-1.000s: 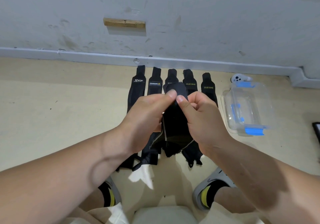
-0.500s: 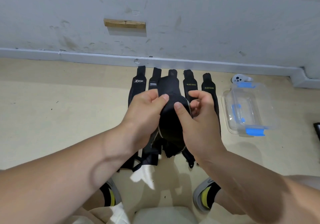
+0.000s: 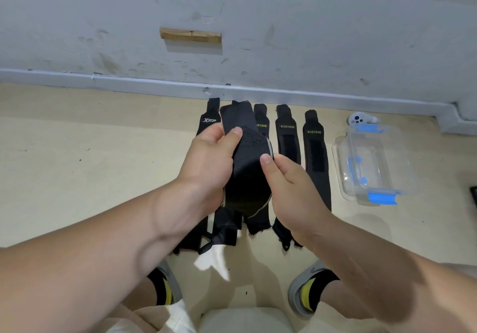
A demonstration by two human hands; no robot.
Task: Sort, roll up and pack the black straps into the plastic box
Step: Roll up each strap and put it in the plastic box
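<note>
Holding one black strap (image 3: 247, 172) up between them, both hands work above the row of straps (image 3: 316, 157) laid flat on the floor (image 3: 103, 167); the left hand (image 3: 206, 162) curls round its left edge, thumb on top; the right hand (image 3: 291, 188) pinches the right edge, thumb in front, other fingers hidden behind. The strap's length runs away from the person toward the wall (image 3: 309, 36), far end free; rolling would likely follow that line; the plastic box (image 3: 371, 162) sits to the right, nearer the right hand.
</note>
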